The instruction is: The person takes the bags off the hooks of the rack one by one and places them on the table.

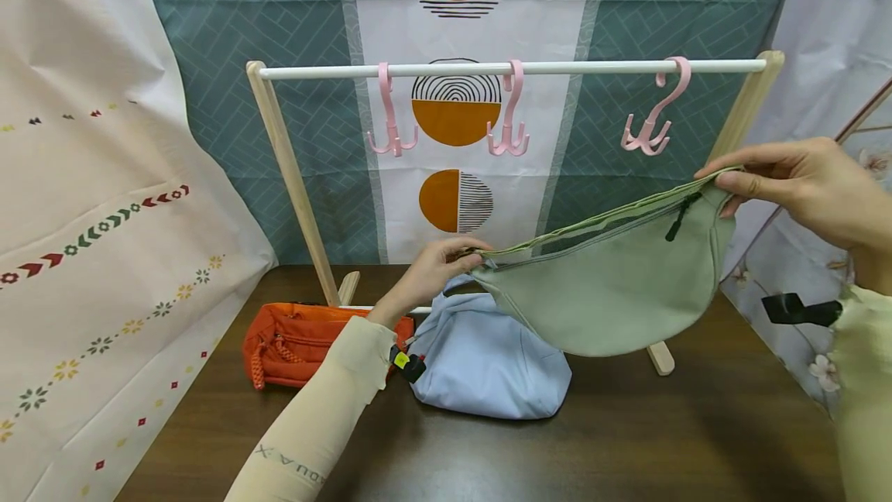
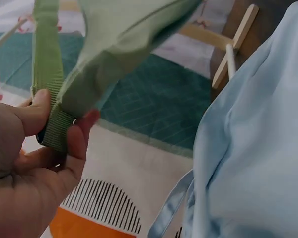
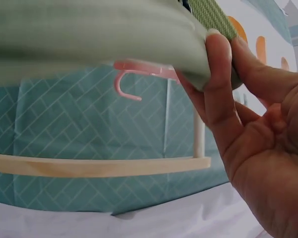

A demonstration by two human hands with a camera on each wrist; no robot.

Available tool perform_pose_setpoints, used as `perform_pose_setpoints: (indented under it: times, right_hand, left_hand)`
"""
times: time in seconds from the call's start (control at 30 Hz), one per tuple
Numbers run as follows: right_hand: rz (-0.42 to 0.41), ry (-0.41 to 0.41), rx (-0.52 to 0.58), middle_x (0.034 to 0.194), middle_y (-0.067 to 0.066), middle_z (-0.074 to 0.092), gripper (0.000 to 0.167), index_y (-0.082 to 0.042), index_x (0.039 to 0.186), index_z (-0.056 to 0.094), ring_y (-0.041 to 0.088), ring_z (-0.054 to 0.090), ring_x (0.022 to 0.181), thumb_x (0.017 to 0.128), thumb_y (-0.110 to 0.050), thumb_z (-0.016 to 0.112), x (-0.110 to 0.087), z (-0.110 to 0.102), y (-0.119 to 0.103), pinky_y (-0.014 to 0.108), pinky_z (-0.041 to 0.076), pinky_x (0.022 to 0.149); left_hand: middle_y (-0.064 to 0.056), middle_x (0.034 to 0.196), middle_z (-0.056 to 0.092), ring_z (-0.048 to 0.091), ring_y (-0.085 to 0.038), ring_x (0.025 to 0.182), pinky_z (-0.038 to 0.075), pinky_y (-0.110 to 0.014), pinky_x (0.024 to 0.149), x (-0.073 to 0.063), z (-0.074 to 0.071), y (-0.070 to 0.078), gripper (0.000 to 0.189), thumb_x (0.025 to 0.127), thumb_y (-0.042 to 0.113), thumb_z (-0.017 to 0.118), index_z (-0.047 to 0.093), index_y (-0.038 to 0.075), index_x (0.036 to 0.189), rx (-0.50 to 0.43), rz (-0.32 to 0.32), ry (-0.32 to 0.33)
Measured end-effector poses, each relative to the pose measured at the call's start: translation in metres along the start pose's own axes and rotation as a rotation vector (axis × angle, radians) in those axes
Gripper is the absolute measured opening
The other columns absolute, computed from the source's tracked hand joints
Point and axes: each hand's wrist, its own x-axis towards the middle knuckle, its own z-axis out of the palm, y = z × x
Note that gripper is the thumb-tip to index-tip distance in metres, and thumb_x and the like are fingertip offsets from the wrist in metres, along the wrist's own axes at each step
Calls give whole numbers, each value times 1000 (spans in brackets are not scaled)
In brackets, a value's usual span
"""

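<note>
A pale green crescent-shaped sling bag (image 1: 613,285) with a dark zipper pull hangs stretched between both hands, tilted up toward the right. My left hand (image 1: 442,266) pinches its lower left corner; in the left wrist view the thumb and fingers grip the ribbed green strap (image 2: 57,126) there. At the upper right corner my right hand (image 1: 808,184) pinches the bag and strap end, seen close in the right wrist view with the green strap (image 3: 216,20) by the thumb. Below the left hand, a light blue bag (image 1: 495,362) sits on the table, partly overlapped by the green one.
Behind the bags stands a rack with a white rail (image 1: 446,70) and wooden legs (image 1: 293,184). Pink hooks hang from it: a left one (image 1: 392,115), a middle one (image 1: 512,111) and a right one (image 1: 655,111). An orange bag (image 1: 293,343) lies on the brown table (image 1: 592,440).
</note>
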Motion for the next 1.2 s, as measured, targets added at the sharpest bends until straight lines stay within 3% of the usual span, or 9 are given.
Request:
perform_pose_setpoints:
  times: [0.13,0.27,0.5,0.6,0.7,0.83,0.9,1.1,1.2]
  right_hand:
    - [-53,68,54,97,-13,74,22,-4,117,77,12,67,59,101,3,63,4,2,-11,12,51,64]
    - [-106,128,157,100,-12,75,23,-1,116,77,13,63,51,101,6,60,9,4,-19,17,52,55]
    - [-169,179,212,101,-7,75,24,7,118,74,10,63,57,100,10,59,14,7,-23,12,51,66]
    - [-215,192,344,99,-2,76,24,13,119,71,11,63,58,99,13,59,15,8,-17,13,52,65]
    - [-267,216,580,97,6,77,24,23,119,65,14,64,59,97,16,60,14,12,-4,17,54,61]
    - [-269,266,785,96,12,78,25,25,119,63,18,68,59,96,18,60,5,19,14,21,55,56]
    - [-246,283,802,95,12,78,26,22,121,65,17,69,62,97,17,58,-3,21,23,21,55,57]
    - [-218,330,750,97,5,77,31,15,131,63,12,70,74,102,12,55,-29,30,55,16,55,69]
    - [-177,435,721,96,2,76,31,12,132,64,9,69,79,102,9,57,-49,39,71,13,54,70]
  left_hand:
    - [-8,117,68,66,-23,104,55,-50,93,-4,13,-4,30,112,22,49,63,13,136,-6,-44,-18]
    - [-12,112,55,66,-28,94,60,-41,85,-5,24,-5,33,113,23,42,56,10,140,-115,-44,-24]
    - [-18,135,57,61,-26,122,59,-43,93,-9,35,-11,37,114,29,42,52,11,144,-269,-21,-62]
    - [-20,138,51,64,-30,119,58,-54,92,-11,41,-14,38,114,33,42,49,16,147,-375,-68,-70]
    - [-21,133,49,66,-31,109,57,-62,86,-11,50,-14,36,113,30,43,49,15,146,-464,-85,-45]
    - [-22,133,49,65,-26,105,60,-54,86,-9,62,-14,35,113,24,46,53,6,143,-481,-36,6]
    - [-19,137,50,65,-23,107,60,-48,88,-7,66,-14,35,112,20,49,54,4,142,-478,-19,24]
    - [-10,137,57,72,-20,97,58,-48,93,-6,75,-9,42,102,3,65,58,6,143,-447,-14,49]
    - [-8,133,59,71,-17,93,59,-48,92,-6,84,-4,43,99,2,69,61,8,140,-414,-5,60]
